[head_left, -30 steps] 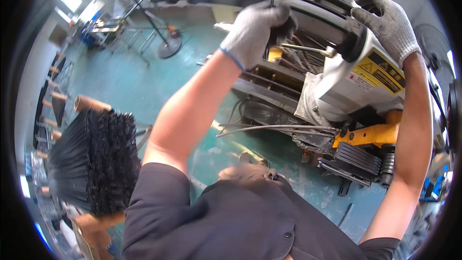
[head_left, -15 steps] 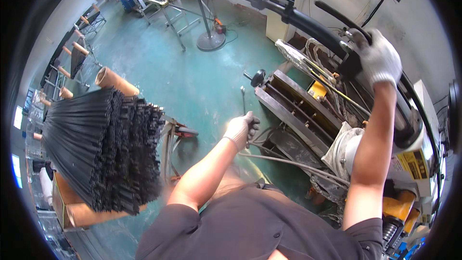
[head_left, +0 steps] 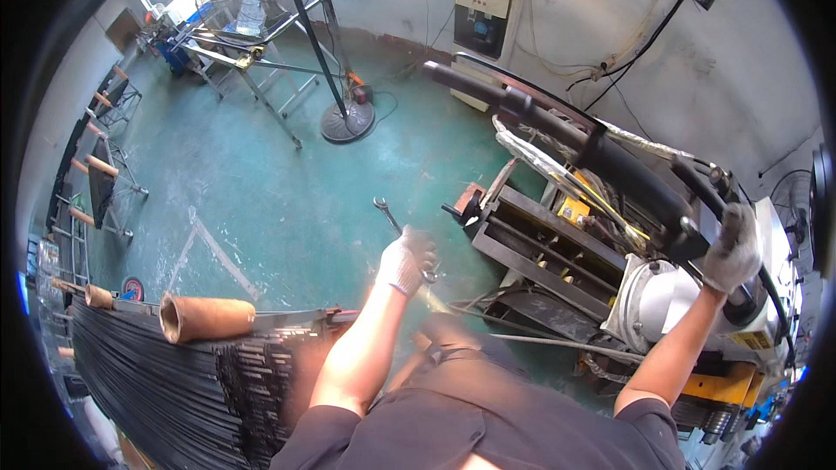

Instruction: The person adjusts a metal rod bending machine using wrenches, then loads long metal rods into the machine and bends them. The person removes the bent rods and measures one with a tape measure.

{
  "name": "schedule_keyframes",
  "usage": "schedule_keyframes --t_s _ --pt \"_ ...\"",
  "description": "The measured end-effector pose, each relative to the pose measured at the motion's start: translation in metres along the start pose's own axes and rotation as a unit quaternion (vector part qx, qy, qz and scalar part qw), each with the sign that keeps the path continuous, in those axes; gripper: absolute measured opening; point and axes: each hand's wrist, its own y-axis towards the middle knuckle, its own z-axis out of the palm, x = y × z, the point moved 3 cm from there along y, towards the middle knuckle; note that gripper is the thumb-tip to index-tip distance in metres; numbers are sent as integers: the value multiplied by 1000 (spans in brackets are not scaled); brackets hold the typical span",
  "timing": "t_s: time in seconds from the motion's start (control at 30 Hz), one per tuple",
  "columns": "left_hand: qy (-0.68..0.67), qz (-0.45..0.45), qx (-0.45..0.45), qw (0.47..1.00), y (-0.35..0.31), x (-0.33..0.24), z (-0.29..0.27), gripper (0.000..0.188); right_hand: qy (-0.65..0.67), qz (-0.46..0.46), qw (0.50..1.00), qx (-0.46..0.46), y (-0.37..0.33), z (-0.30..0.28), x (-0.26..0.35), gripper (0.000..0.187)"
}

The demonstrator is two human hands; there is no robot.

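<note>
My gloved left hand (head_left: 407,259) is closed round the shaft of a metal wrench (head_left: 388,215), whose open jaw points up and away over the green floor. My gloved right hand (head_left: 734,248) is wrapped round a black handle bar (head_left: 697,187) at the right, beside a thick black tubular arm (head_left: 557,124). That arm slants across the top of a machine. Below it lies a long steel bed (head_left: 544,252) with a black knob at its far end. A round grey-white flange (head_left: 643,305) sits between the bed and my right forearm.
Black strips (head_left: 148,374) are stacked at the left with a cardboard tube (head_left: 205,318) on top. A standing fan (head_left: 347,119) and a metal-framed table (head_left: 252,61) stand farther off. By the wall is a water dispenser (head_left: 481,24). Cables (head_left: 557,344) run low beside the machine.
The view has swung, bringing more of the fan and dispenser in. My right hand and the black arm have come lower against the machine. The wrench stays in my left hand.
</note>
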Motion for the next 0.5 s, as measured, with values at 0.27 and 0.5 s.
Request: schedule_keyframes --t_s 0.27,0.5 --pt "91 66 -67 991 79 -81 50 57 -81 32 995 45 -47 -14 -103 40" --pt "244 -37 -6 969 155 -174 99 54 -298 -65 951 43 -84 -53 -122 38"
